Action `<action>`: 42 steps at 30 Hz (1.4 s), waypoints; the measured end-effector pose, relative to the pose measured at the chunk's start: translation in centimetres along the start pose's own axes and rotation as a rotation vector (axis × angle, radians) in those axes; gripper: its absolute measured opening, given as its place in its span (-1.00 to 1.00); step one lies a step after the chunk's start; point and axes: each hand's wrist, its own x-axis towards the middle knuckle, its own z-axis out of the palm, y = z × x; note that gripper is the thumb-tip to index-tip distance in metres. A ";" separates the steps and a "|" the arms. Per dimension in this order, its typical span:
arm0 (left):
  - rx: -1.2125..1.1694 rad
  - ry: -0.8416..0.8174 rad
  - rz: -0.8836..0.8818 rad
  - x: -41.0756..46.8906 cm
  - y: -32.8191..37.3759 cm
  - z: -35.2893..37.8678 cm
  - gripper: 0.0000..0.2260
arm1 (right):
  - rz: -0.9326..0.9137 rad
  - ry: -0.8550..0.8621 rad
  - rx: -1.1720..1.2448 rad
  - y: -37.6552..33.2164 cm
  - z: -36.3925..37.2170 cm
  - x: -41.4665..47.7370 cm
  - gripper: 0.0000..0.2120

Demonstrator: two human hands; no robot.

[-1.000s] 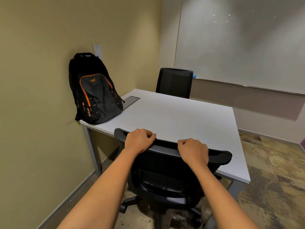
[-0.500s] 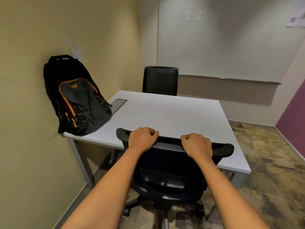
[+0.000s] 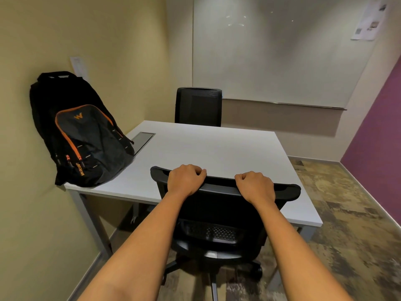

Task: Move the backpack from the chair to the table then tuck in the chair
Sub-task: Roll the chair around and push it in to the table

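The black mesh-backed swivel chair (image 3: 219,216) stood at the white rectangular desk (image 3: 208,153), seat partly under its near edge. Both hands, left (image 3: 185,179) and right (image 3: 255,185), were closed over its top rail. A skewed push risked knocking the desk frame, possibly toppling the black-and-orange fabric backpack (image 3: 78,135) leaning at the desk's left corner.
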 end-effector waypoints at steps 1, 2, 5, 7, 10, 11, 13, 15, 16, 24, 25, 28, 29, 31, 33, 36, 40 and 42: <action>0.000 0.002 0.002 0.2 0.1 0.1 -0.65 | 0.000 0.000 0.004 0.1 0.0 0.3 -0.57; 0.000 0.004 0.003 0.4 0.1 0.2 -0.65 | 0.002 -0.002 0.006 0.2 0.0 0.5 -0.57; 0.001 0.003 0.005 1.0 0.4 0.6 -0.65 | 0.001 -0.010 0.000 0.5 0.0 1.3 -0.58; 0.007 0.001 0.001 1.6 0.4 0.6 -0.66 | -0.010 -0.008 -0.004 0.5 0.3 1.7 -0.57; 0.005 -0.001 -0.011 2.1 0.0 0.5 -0.66 | -0.014 -0.010 -0.018 0.2 0.5 2.1 -0.58; 0.005 -0.001 -0.013 2.1 0.0 0.5 -0.66 | -0.016 -0.014 -0.019 0.2 0.6 2.2 -0.58; 0.010 0.000 -0.016 2.0 0.0 0.5 -0.66 | -0.021 -0.017 -0.017 0.2 0.6 2.2 -0.59; 0.012 0.003 -0.016 1.9 0.1 0.6 -0.67 | -0.028 -0.016 -0.018 0.3 0.6 2.1 -0.58; 0.011 0.002 -0.016 1.9 0.2 0.6 -0.67 | -0.030 -0.017 -0.019 0.3 0.6 2.1 -0.58; 0.021 -0.015 0.011 1.1 0.4 0.6 -0.67 | -0.049 -0.036 -0.038 0.7 0.4 1.7 -0.59; 0.024 -0.020 0.019 1.0 0.4 0.6 -0.67 | -0.055 -0.044 -0.038 0.8 0.4 1.6 -0.59; 0.037 -0.042 0.039 0.6 0.6 0.5 -0.66 | -0.066 -0.078 -0.036 1.0 0.2 1.1 -0.60; 0.045 -0.050 0.044 0.4 0.6 0.5 -0.65 | -0.071 -0.088 -0.039 1.0 0.1 1.0 -0.60; 0.058 -0.050 0.056 0.1 0.8 0.5 -0.64 | -0.071 -0.104 -0.043 1.0 -0.1 0.7 -0.63; 0.062 -0.029 0.072 -0.4 0.9 0.6 -0.64 | -0.066 -0.123 -0.048 1.1 -0.4 0.5 -0.65; 0.068 -0.002 0.102 -1.1 0.9 0.8 -0.63 | -0.072 -0.144 -0.063 1.2 -0.6 0.0 -0.66; 0.082 -0.022 0.139 -1.9 0.9 0.9 -0.63 | -0.108 -0.133 -0.100 1.4 -0.9 -0.9 -0.65; 0.113 -0.042 0.139 -2.4 1.0 1.0 -0.61 | -0.124 -0.112 -0.111 1.5 -0.9 -1.5 -0.64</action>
